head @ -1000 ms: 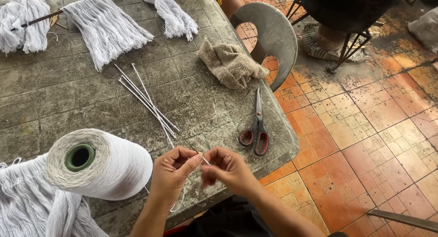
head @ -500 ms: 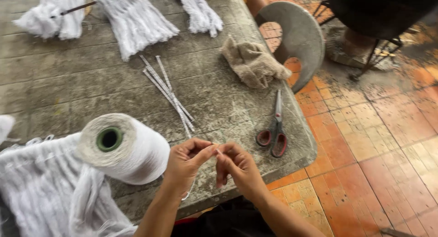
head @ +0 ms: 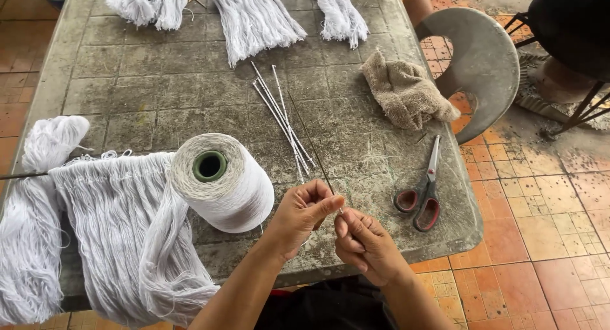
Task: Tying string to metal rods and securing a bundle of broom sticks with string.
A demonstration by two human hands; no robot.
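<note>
My left hand [head: 304, 214] and my right hand [head: 364, 243] meet over the near edge of a worn grey table [head: 127, 82]. Both pinch a thin dark stick [head: 310, 138] that slants away across the tabletop. A large cone of white thread [head: 222, 181] lies on its side just left of my left hand. Several thin white-wrapped sticks [head: 279, 111] lie beyond my hands. Red-handled scissors [head: 422, 190] rest shut to the right of my right hand.
White thread bundles [head: 101, 228] hang over the table's near left. More white bundles [head: 251, 15] lie at the far edge. A crumpled beige cloth [head: 403, 88] sits at the right. A grey plastic chair [head: 480, 63] and a person's foot [head: 540, 88] are on the tiled floor.
The camera view has shifted left and nearer, so the cone and bundles sit more central. My hands stay together on the stick, fingers slightly reworked.
</note>
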